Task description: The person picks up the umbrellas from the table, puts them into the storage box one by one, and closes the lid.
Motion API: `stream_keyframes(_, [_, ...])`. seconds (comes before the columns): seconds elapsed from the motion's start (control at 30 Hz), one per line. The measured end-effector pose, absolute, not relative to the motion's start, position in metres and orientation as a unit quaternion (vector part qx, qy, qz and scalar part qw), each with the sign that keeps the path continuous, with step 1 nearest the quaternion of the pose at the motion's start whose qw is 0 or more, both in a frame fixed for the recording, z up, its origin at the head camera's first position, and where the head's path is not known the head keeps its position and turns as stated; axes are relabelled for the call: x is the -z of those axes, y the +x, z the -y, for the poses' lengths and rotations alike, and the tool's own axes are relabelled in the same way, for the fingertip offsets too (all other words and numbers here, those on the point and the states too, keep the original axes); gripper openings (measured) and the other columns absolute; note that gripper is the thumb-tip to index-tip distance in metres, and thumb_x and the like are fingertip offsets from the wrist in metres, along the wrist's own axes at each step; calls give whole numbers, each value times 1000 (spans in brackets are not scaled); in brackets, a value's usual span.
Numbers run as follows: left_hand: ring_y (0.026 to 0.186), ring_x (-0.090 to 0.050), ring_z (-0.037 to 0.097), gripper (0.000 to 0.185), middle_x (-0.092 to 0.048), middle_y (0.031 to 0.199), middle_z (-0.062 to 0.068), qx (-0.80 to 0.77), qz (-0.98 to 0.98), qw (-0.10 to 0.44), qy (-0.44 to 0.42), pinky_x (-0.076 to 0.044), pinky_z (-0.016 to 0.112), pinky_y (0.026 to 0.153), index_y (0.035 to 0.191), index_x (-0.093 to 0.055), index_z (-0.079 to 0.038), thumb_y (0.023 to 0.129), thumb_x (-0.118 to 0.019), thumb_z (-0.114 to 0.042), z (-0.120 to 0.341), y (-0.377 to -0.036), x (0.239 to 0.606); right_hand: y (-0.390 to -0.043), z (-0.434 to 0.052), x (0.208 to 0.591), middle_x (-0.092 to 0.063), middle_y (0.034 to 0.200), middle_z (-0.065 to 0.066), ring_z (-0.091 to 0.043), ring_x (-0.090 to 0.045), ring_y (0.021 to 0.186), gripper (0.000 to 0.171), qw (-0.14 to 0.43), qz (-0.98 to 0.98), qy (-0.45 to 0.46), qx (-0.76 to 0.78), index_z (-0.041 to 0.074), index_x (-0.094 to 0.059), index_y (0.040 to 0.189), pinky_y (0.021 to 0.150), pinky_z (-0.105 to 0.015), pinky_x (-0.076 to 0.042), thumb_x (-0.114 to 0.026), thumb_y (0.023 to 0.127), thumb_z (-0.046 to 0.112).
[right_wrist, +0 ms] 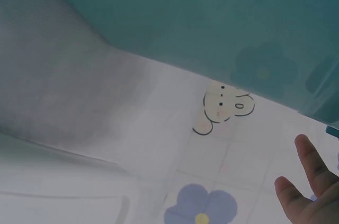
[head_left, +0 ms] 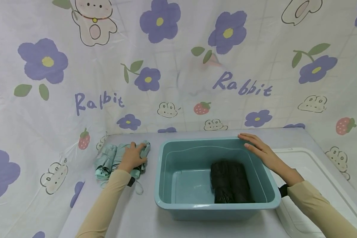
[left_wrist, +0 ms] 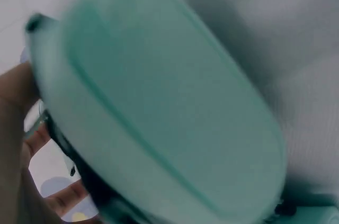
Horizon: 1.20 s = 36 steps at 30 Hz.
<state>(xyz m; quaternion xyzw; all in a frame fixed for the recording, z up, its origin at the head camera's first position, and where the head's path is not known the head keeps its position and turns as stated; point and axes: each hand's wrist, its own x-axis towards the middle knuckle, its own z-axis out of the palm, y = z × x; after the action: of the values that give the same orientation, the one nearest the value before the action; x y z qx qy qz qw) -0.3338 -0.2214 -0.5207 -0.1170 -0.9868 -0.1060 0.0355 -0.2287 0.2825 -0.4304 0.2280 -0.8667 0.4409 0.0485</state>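
Head view shows a desk (head_left: 131, 218) under a rabbit-print sheet (head_left: 178, 86). Left hand (head_left: 133, 157) grips a mint umbrella (head_left: 107, 160); right hand (head_left: 257, 147) lies flat on the basin (head_left: 166, 185) rim. Left wrist view is blurred.

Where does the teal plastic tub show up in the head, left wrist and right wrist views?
Head: the teal tub sits at centre bottom, the right hand resting on its far right rim.
Left wrist: not clearly in view; a blurred mint folded umbrella fills the frame.
Right wrist: its wall spans the top.
Shared landmark: the rabbit-and-flower cloth.
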Motion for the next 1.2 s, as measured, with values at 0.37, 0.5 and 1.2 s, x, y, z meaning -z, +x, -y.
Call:
stream_keyframes(0.37, [53,-48,27,67,-24,135,33,149,984,-35,-86,-42,39,50,139,-37,-18,82,-69,-32,212,-338,520,-225,-282,426,-28,148,-12,-39,-24,134,42,40,866,222,-446,15,-38,142,97,-70,-19,-40,100,18])
stream_keyframes(0.5, [51,-45,24,67,-23,135,32,154,984,-31,-79,-38,35,47,138,-37,-20,80,-70,-30,213,-339,520,-226,-282,426,-28,148,-12,-39,-24,133,42,40,866,224,-445,13,-38,142,96,-70,-20,-40,100,18])
stream_keyframes(1.2, [56,-42,25,62,-23,121,24,252,962,-68,-85,-35,33,49,133,-33,-21,82,-68,-29,225,-322,500,-225,-282,425,-28,147,-14,-40,-24,134,42,39,864,228,-447,11,-39,141,97,-70,-19,-41,99,16])
